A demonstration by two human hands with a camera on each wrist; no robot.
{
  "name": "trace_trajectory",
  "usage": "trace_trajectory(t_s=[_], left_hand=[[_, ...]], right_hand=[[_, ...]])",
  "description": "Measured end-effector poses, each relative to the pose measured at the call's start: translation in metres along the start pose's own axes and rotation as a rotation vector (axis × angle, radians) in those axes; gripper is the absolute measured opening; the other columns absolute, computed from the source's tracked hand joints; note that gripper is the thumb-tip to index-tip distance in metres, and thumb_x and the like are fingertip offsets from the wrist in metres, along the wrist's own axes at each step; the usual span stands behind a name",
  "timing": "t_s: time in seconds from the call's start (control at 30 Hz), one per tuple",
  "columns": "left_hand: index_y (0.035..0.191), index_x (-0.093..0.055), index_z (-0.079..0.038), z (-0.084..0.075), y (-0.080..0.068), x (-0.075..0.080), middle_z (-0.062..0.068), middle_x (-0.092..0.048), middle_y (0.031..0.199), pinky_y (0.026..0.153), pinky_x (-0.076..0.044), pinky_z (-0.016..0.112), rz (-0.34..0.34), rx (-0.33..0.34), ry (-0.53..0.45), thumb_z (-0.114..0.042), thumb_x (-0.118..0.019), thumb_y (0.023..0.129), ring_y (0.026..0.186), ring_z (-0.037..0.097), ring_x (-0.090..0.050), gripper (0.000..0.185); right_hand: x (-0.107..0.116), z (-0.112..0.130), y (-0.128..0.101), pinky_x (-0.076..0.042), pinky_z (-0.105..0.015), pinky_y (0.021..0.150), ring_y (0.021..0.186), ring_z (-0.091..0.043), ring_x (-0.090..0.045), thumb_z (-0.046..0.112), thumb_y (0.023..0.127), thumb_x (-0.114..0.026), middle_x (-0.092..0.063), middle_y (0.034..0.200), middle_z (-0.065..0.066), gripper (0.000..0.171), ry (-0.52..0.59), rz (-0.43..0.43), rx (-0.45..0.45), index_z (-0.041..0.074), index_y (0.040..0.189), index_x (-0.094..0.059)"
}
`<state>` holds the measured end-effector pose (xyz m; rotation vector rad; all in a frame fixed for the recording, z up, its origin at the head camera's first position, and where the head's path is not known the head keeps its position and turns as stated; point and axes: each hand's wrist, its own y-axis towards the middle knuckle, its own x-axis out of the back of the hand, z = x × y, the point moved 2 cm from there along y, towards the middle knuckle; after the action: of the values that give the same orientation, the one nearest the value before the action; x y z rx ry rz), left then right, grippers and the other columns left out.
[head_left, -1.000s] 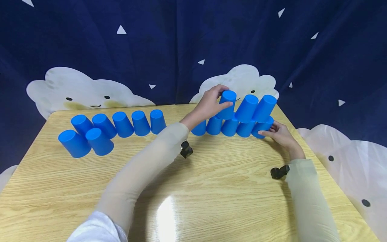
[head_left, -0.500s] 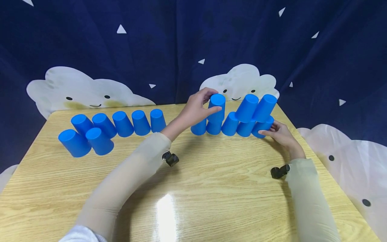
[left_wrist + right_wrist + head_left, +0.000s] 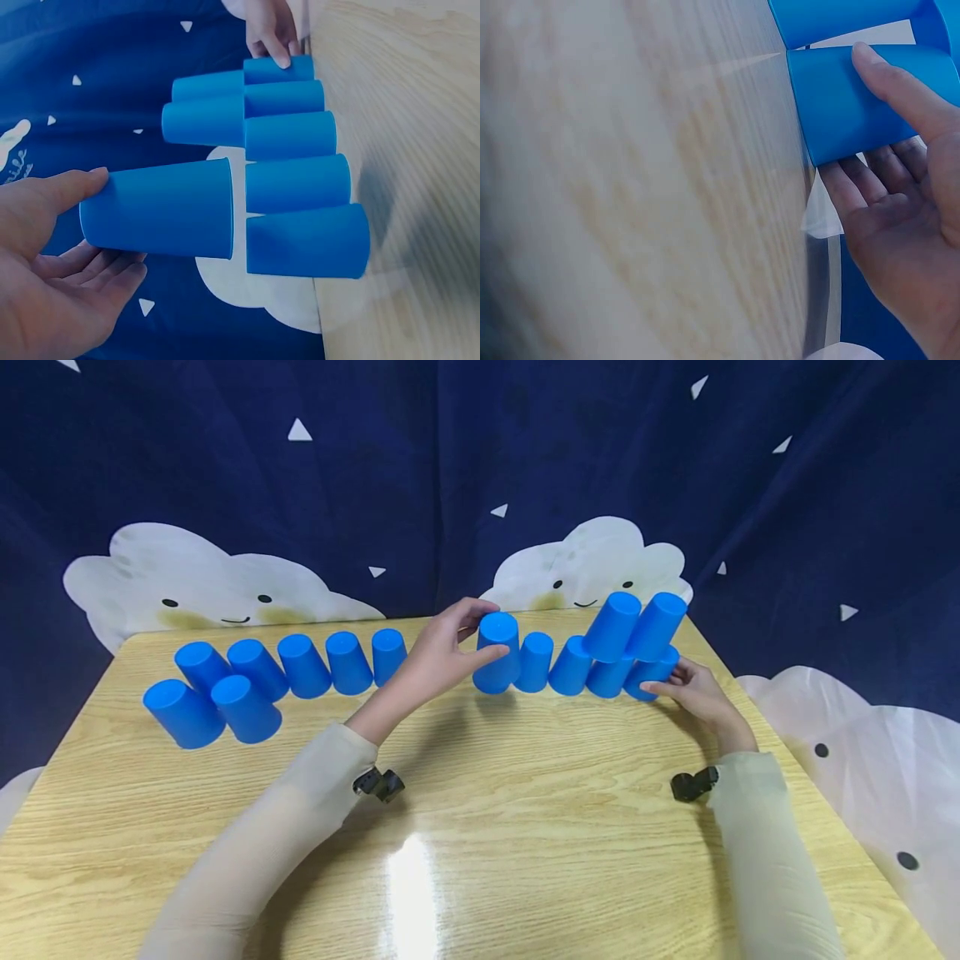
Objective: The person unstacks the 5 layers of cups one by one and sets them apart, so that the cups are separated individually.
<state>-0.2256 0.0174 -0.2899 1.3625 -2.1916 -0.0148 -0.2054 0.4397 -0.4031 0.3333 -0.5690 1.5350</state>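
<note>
Our left hand pinches a held cup between thumb and fingers; the left wrist view shows it clear of the row, with a gap between its rim and the left-end cup. If we released it there, we judge it would drop onto that cup or glance off and topple it. A sideways swing to the right could knock the neighbouring cup.

Our right hand holds the right-end cup, thumb on the near side, fingers round the right. A squeeze or shove there could slide it, robbing the right upper cup of support and perhaps taking the left upper cup along.

Farther left, our wrist lies close to a standing cup; pulling the arm back carelessly could clip it and send it rolling across the table.
</note>
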Motion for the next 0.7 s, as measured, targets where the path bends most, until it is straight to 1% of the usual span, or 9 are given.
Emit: trace_trajectory(t_s=[0.1,0.2,0.27,0.37,0.43,0.53,0.6,0.7], left_hand=[[0.134,-0.052,-0.005,0.003,-0.01,0.005,0.008,-0.056,0.135,0.106,-0.04,0.025,-0.007,0.015,-0.004,-0.018,-0.075,0.089,0.128,0.02,-0.051,0.052],[0.135,-0.052,-0.004,0.007,-0.02,0.01,0.008,-0.057,0.134,0.106,-0.041,0.025,-0.017,0.025,0.006,-0.019,-0.075,0.089,0.127,0.02,-0.053,0.053],[0.135,-0.052,-0.004,0.01,-0.026,0.014,0.007,-0.057,0.133,0.105,-0.042,0.026,-0.024,0.038,0.015,-0.019,-0.075,0.089,0.125,0.02,-0.054,0.053],[0.135,-0.052,-0.004,0.016,-0.036,0.019,0.007,-0.058,0.133,0.105,-0.043,0.029,-0.033,0.061,0.029,-0.019,-0.075,0.089,0.124,0.02,-0.054,0.054],[0.135,-0.052,-0.005,0.021,-0.043,0.022,0.007,-0.058,0.132,0.106,-0.043,0.031,-0.039,0.078,0.041,-0.02,-0.075,0.089,0.124,0.021,-0.054,0.054],[0.136,-0.052,-0.006,0.027,-0.052,0.028,0.007,-0.059,0.13,0.106,-0.043,0.034,-0.049,0.1,0.054,-0.021,-0.075,0.089,0.123,0.022,-0.055,0.054],[0.136,-0.052,-0.006,0.031,-0.057,0.03,0.008,-0.059,0.13,0.106,-0.044,0.037,-0.054,0.113,0.058,-0.021,-0.075,0.089,0.122,0.023,-0.055,0.055],[0.135,-0.053,-0.006,0.037,-0.065,0.034,0.01,-0.059,0.13,0.105,-0.045,0.038,-0.06,0.13,0.056,-0.02,-0.076,0.088,0.123,0.024,-0.055,0.055]], right_hand=[[0.0,-0.001,0.0,-0.039,-0.047,0.109,0.134,-0.04,-0.041,0.031,0.095,-0.067,-0.04,0.148,-0.025,0.079,0.003,-0.003,-0.003,0.001,0.154,-0.023],[0.0,0.0,0.0,-0.039,-0.047,0.109,0.134,-0.04,-0.041,0.031,0.095,-0.067,-0.039,0.149,-0.024,0.079,0.004,-0.002,-0.005,0.002,0.154,-0.023],[0.0,0.001,-0.001,-0.038,-0.049,0.109,0.134,-0.041,-0.041,0.031,0.095,-0.067,-0.04,0.148,-0.025,0.079,0.001,0.003,-0.004,0.001,0.154,-0.023],[0.0,0.002,-0.001,-0.038,-0.049,0.109,0.134,-0.041,-0.041,0.031,0.095,-0.066,-0.04,0.148,-0.025,0.079,-0.001,0.007,-0.003,0.001,0.154,-0.023],[-0.001,0.003,-0.001,-0.039,-0.046,0.109,0.134,-0.04,-0.041,0.032,0.095,-0.067,-0.04,0.148,-0.025,0.079,-0.001,0.007,0.0,0.001,0.154,-0.024],[-0.001,0.004,-0.001,-0.043,-0.037,0.106,0.134,-0.04,-0.042,0.032,0.095,-0.067,-0.041,0.148,-0.025,0.079,-0.002,0.008,0.01,0.0,0.153,-0.025],[-0.001,0.004,-0.002,-0.044,-0.035,0.106,0.134,-0.041,-0.042,0.032,0.094,-0.068,-0.04,0.148,-0.025,0.08,0.0,0.007,0.015,0.0,0.153,-0.025],[-0.001,0.003,-0.002,-0.042,-0.04,0.107,0.134,-0.042,-0.041,0.032,0.094,-0.068,-0.039,0.148,-0.026,0.081,0.004,0.007,0.016,-0.001,0.153,-0.024]])
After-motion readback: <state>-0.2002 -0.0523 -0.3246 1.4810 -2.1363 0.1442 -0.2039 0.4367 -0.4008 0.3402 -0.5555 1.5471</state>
